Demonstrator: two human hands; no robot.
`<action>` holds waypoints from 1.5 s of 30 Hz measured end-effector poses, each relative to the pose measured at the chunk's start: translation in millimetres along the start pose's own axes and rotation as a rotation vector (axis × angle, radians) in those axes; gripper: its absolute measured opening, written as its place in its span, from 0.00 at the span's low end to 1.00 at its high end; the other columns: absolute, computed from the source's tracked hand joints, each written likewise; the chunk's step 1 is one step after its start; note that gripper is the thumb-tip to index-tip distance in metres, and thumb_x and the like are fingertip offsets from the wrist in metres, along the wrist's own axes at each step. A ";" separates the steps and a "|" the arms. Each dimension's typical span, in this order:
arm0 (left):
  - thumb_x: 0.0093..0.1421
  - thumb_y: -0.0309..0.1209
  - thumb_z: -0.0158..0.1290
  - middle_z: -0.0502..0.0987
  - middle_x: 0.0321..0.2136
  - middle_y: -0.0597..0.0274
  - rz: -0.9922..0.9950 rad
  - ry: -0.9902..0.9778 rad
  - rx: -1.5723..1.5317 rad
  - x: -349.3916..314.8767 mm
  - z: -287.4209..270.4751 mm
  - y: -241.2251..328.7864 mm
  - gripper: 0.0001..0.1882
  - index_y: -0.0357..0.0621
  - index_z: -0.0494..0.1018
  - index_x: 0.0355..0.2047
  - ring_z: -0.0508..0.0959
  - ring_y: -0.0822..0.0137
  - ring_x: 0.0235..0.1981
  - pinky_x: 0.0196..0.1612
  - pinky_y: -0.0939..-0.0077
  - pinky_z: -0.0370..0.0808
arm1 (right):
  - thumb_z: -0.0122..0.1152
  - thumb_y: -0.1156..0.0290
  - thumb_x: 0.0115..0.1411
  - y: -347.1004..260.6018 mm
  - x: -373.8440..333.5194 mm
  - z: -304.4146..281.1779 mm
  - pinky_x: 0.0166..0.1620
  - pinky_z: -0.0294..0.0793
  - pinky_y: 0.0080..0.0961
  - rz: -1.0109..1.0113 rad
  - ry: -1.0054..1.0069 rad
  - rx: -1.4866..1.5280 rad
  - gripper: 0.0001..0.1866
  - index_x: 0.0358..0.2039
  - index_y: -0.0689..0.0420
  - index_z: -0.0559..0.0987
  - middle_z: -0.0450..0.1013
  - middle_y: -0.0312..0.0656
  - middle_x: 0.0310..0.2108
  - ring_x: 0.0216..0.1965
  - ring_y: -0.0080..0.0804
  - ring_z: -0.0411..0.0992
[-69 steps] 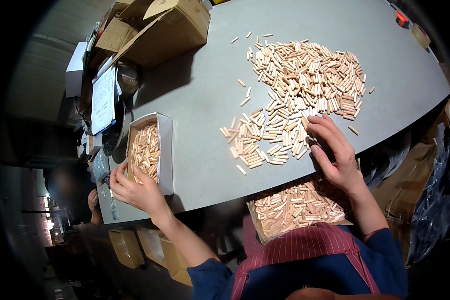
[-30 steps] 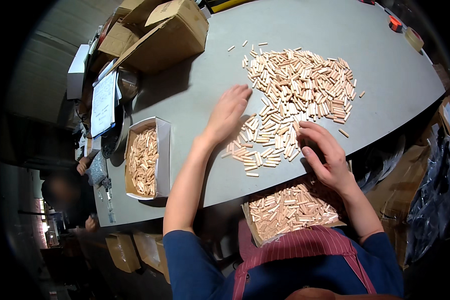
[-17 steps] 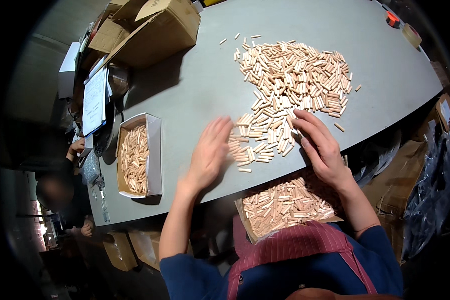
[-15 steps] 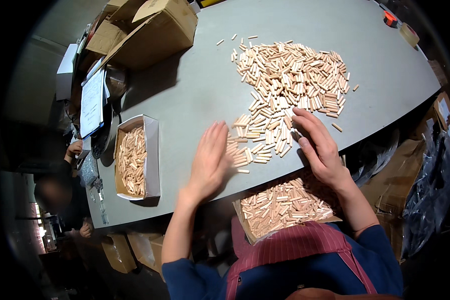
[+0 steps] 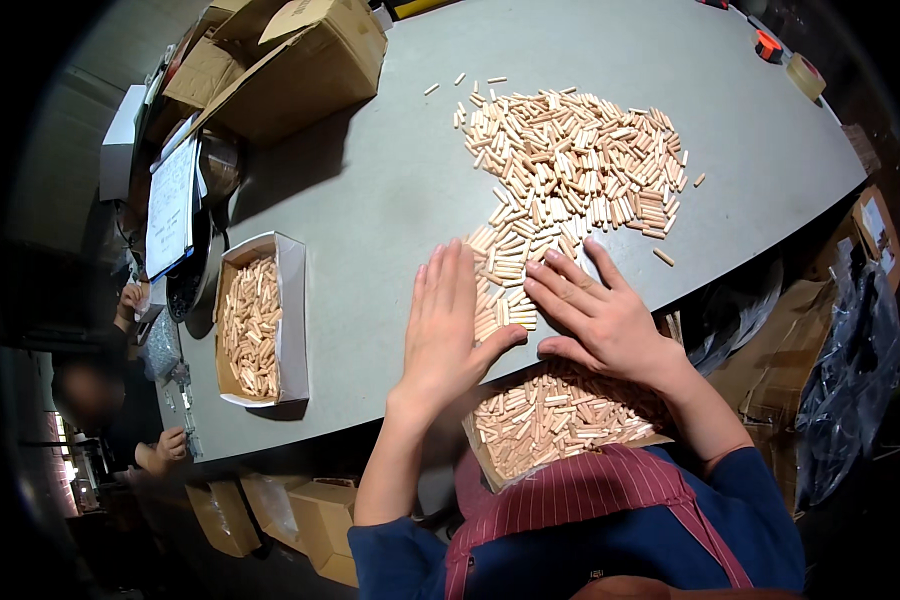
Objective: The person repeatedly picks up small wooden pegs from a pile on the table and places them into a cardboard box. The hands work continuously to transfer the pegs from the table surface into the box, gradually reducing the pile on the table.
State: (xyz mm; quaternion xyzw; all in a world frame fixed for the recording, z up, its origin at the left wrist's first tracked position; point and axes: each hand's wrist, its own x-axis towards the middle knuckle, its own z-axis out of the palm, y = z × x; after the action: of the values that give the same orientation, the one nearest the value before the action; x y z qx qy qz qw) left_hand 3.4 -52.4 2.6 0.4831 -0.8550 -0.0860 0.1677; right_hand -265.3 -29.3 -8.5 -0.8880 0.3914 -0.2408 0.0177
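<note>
"To the right of the long white-sided box [image 5: 292, 320], where did the wooden pegs [image 5: 575, 150] lie?"

"The main heap spread over the grey table [image 5: 380, 200], up and to the right of that box; a smaller tongue of pegs ran down between the two hands, level with the box."

"And the hands?"

"The left hand [image 5: 445, 325] lay nearer the box, flat and unclenched, fingers together and thumb out toward the pegs. The right hand [image 5: 600, 318], farther right of the box, was palm down with fingers parted over the pegs. I saw neither grasp one, though I couldn't tell what lay under the right palm."

"What made for good handling there, in your view?"

"Closed fingers on the left, I judged: they made a tidy wall on the side facing the box. The right hand's parted fingers could probably let pegs slip through, so bringing them together would have served better. A low, light touch suited pegs that likely rolled easily."

"Anything to mind at the table's edge?"

"The open carton [image 5: 480, 458] sat just below it, lower and right of the box, full of more pegs; a hasty push could have spilled strays."
</note>
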 end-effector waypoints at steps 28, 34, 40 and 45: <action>0.84 0.38 0.39 0.72 0.71 0.45 -0.459 0.565 -0.867 -19.4 -6.9 -2.4 0.27 0.30 0.67 0.72 0.67 0.54 0.75 0.79 0.58 0.57 | 0.49 0.71 0.80 10.4 -12.9 -6.3 0.73 0.68 0.35 0.463 0.194 1.294 0.23 0.71 0.66 0.72 0.76 0.49 0.67 0.67 0.37 0.74; 0.83 0.36 0.41 0.74 0.69 0.48 -0.478 0.633 -0.870 -18.9 -9.2 -1.2 0.25 0.31 0.70 0.69 0.69 0.56 0.73 0.78 0.59 0.60 | 0.49 0.75 0.78 22.5 -12.9 -6.6 0.71 0.70 0.35 0.456 0.348 1.257 0.23 0.70 0.69 0.71 0.75 0.48 0.66 0.67 0.35 0.72; 0.80 0.33 0.48 0.80 0.63 0.51 -0.497 0.583 -0.895 -22.3 -7.3 -4.7 0.20 0.31 0.77 0.63 0.75 0.60 0.67 0.74 0.63 0.66 | 0.55 0.83 0.67 22.9 -11.2 -12.5 0.64 0.76 0.37 0.341 0.203 0.753 0.24 0.62 0.60 0.81 0.81 0.51 0.56 0.58 0.46 0.79; 0.79 0.31 0.51 0.82 0.60 0.52 -0.452 0.582 -0.894 -23.4 -1.2 -10.0 0.18 0.31 0.80 0.59 0.78 0.61 0.64 0.71 0.64 0.69 | 0.54 0.83 0.61 22.6 -5.6 -12.9 0.60 0.78 0.39 0.155 0.123 0.712 0.24 0.56 0.60 0.85 0.84 0.47 0.49 0.52 0.48 0.81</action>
State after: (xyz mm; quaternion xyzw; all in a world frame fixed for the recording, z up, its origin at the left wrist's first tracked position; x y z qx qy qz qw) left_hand 23.0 -37.6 -4.1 0.5396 -0.5299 -0.3361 0.5613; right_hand -289.8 -39.0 -4.4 -0.7778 0.3495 -0.4129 0.3200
